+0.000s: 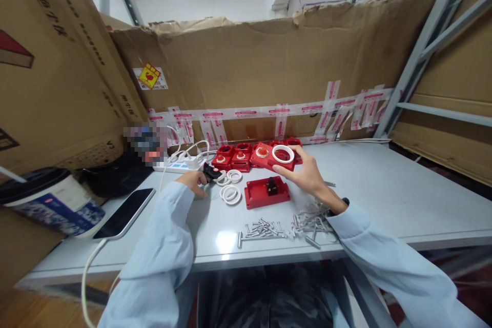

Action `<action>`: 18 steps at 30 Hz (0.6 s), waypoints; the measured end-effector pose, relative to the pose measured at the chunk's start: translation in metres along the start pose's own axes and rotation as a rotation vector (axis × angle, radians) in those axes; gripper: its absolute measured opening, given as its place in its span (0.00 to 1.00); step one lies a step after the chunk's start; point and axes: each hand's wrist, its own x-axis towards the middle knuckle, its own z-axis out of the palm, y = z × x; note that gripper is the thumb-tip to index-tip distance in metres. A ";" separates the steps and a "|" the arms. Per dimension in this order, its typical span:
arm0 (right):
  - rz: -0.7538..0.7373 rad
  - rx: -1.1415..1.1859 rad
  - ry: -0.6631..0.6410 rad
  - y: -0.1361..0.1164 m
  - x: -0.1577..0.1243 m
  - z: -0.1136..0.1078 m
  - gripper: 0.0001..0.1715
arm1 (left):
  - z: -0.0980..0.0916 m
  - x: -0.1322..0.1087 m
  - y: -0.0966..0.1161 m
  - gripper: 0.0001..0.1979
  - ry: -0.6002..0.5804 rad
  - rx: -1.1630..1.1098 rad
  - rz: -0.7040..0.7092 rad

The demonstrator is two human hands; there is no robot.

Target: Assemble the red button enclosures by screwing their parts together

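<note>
My right hand grips a red plastic cover by its right end, thumb in front. A white ring sits on the face of that cover, by my thumb. Beneath it, a red box base lies on the table with a black switch block inside. My left hand is low over the table at the left, its fingers curled against a small black part whose kind is unclear. Loose white rings lie just right of that hand.
Several red housings line the back by the cardboard wall. Screws, a T-handled tool and a metal pile lie in front. At left are a phone, a cup and a power strip.
</note>
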 end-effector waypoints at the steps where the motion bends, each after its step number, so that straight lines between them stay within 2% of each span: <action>1: 0.001 -0.001 -0.001 0.000 0.000 0.000 0.29 | 0.000 0.001 0.001 0.14 0.013 0.010 0.014; 3: 0.000 -0.001 0.001 0.001 0.000 0.000 0.30 | -0.002 0.006 0.005 0.14 0.036 0.034 0.040; 8: -0.007 -0.009 -0.001 0.003 0.001 0.001 0.30 | 0.000 0.020 0.022 0.14 0.227 0.127 0.150; 13: -0.009 -0.027 -0.019 0.004 0.001 0.001 0.32 | 0.013 0.026 0.029 0.16 0.164 0.192 0.052; 18: -0.014 -0.037 -0.015 0.004 0.001 0.002 0.32 | 0.016 0.030 0.023 0.14 0.208 0.209 0.027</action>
